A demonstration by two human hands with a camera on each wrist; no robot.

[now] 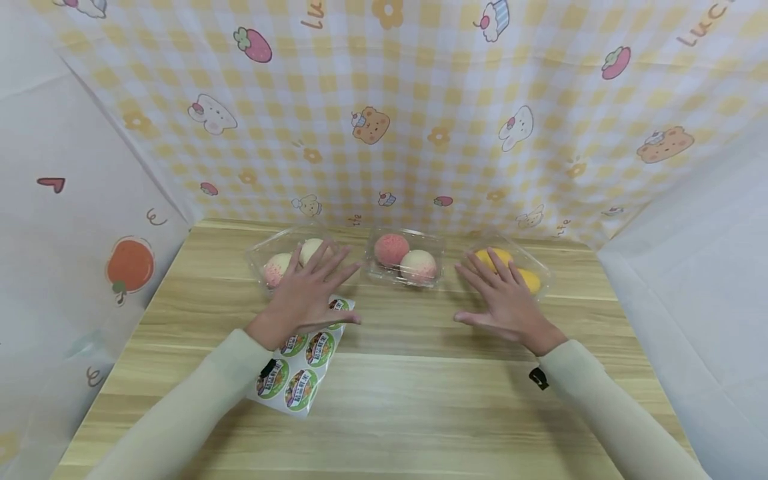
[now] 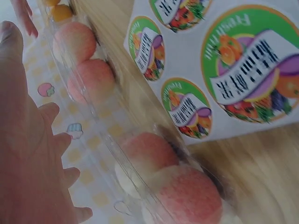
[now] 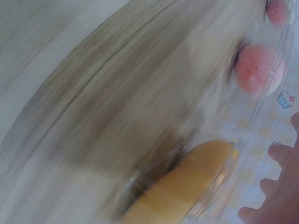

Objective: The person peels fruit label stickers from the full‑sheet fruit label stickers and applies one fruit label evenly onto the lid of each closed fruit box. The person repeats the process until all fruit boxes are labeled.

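Note:
My left hand point(image 1: 300, 297), fingers spread, hovers over the left clear plastic box point(image 1: 257, 255), which has two pink-and-cream peaches point(image 1: 277, 270) in it. Below that hand lies a sheet of round fruit stickers point(image 1: 319, 349), partly covered by the hand and forearm; its green-rimmed labels point(image 2: 252, 60) show large in the left wrist view. Over at the right, my right hand point(image 1: 510, 303) is spread the same way, overlapping a clear box point(image 1: 545, 275) of yellow mangoes point(image 1: 529, 281). Neither hand holds anything. Between them stands another clear box point(image 1: 375, 272) with two peaches point(image 1: 392, 251).
The three boxes stand in a row along the back of the wood-grain table point(image 1: 408, 413). Behind them hangs a yellow checked cloth point(image 1: 414, 167) with cartoon prints. White sheeting point(image 1: 708, 320) borders the right side, and printed white cloth point(image 1: 66, 267) the left.

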